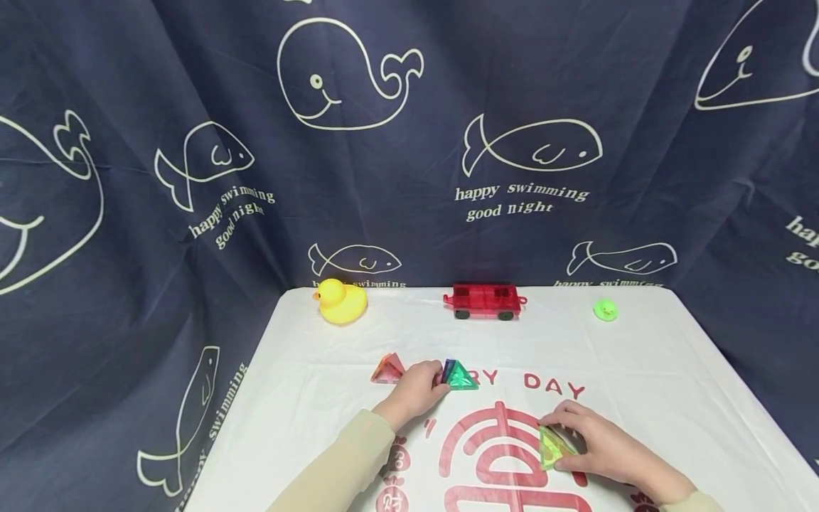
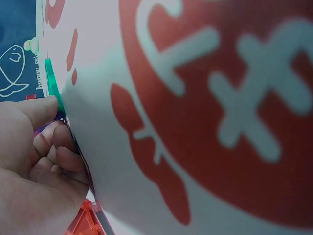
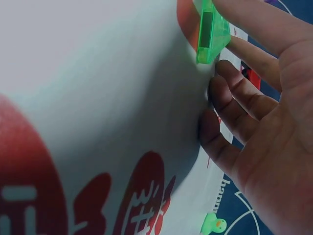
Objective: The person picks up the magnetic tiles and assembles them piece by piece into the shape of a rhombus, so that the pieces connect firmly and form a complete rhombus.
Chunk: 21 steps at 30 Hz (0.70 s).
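Nearest to you, your left sleeve (image 1: 345, 462) is reaching forward over the white cloth (image 1: 288, 398), and your right cuff (image 1: 691, 503) is showing at the bottom edge of the head view. Your right hand (image 1: 601, 444) is pinching the yellow-green piece (image 1: 552, 449) between thumb and index finger, while its other fingers are bending loosely away from it. That piece is standing at the right side of the red arcs (image 1: 501, 419) printed on the cloth; you are not getting a clear enough look to tell whether it is touching down. A little farther out and to the left, your left hand (image 1: 419, 387) is gripping the green piece (image 1: 462, 377) at its blue side, the thumb pressing along the green. That piece is covering part of the red lettering (image 1: 554, 385), which is running on toward the right. Just beside your left hand, on its left, the orange piece (image 1: 387, 368) is resting on the cloth. Near the far edge, the yellow duck (image 1: 343, 302) is sitting at the left, the red cart (image 1: 485, 301) is standing in the middle, and the small green toy (image 1: 604, 310) is sitting at the right. Behind them all, the navy curtain (image 1: 397, 192) is hanging, carrying white whales and fish.
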### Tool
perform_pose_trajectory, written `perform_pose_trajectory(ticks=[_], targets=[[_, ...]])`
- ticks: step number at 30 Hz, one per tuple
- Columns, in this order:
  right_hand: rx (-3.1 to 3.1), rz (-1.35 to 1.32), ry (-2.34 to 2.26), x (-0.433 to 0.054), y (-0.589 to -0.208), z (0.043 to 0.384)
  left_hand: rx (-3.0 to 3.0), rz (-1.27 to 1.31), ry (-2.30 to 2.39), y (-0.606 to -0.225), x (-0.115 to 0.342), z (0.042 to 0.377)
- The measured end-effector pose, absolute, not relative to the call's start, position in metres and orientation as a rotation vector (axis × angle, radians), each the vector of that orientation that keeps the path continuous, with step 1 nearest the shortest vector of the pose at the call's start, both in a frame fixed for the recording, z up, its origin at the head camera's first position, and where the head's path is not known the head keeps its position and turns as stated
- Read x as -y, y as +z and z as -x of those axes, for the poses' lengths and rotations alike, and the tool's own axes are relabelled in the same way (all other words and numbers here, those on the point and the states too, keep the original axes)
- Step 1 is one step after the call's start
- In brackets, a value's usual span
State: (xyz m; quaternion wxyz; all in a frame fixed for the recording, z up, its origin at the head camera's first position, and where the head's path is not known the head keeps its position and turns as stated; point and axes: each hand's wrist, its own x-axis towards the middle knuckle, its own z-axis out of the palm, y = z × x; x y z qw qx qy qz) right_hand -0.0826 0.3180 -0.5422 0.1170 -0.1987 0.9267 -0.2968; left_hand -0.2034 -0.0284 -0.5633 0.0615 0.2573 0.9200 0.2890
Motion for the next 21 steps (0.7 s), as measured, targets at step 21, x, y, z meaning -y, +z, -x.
perform_pose_trajectory(ticks=[21], targets=[[-2.762,0.467,-1.020,-0.301,-0.542,0.096,-2.805,-0.799,0.870,-0.565,0.028,0.203]])
